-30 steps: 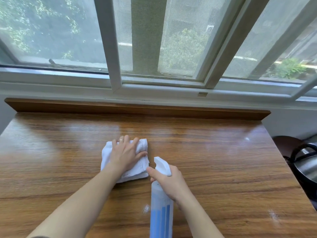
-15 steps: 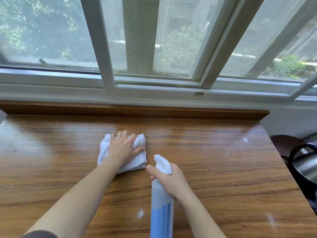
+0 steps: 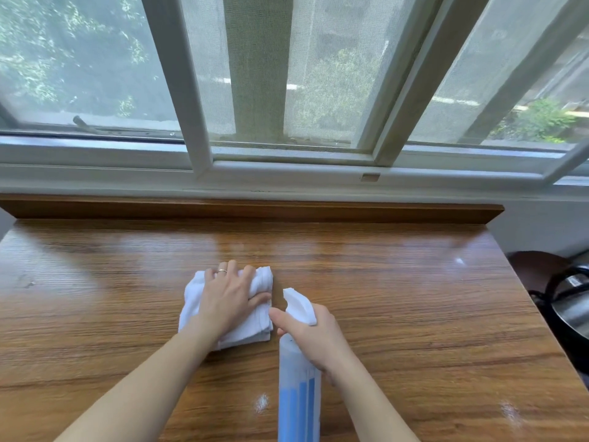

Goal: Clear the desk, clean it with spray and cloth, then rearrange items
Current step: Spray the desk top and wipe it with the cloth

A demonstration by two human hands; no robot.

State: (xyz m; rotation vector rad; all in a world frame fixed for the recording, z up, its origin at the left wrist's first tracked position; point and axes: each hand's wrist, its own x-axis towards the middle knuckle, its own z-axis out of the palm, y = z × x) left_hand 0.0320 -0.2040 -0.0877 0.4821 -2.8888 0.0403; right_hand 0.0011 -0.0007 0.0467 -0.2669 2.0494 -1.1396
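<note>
A folded white cloth (image 3: 255, 330) lies on the wooden desk (image 3: 398, 314) near its middle. My left hand (image 3: 228, 298) lies on top of the cloth and presses it down, with the thumb against its right edge. Just to the right, my right hand (image 3: 314, 338) grips the neck of a spray bottle (image 3: 298, 400). The bottle is clear with blue liquid and a white trigger head, and its nozzle points away from me over the desk.
Small white spray patches (image 3: 262, 402) sit on the desk near the front edge. A raised wooden ledge (image 3: 255, 210) runs along the back under the window. A black and silver kettle (image 3: 570, 307) stands off the desk's right side.
My left hand has slid the cloth a little away from me across the desk. My right hand and the spray bottle have hardly moved.
</note>
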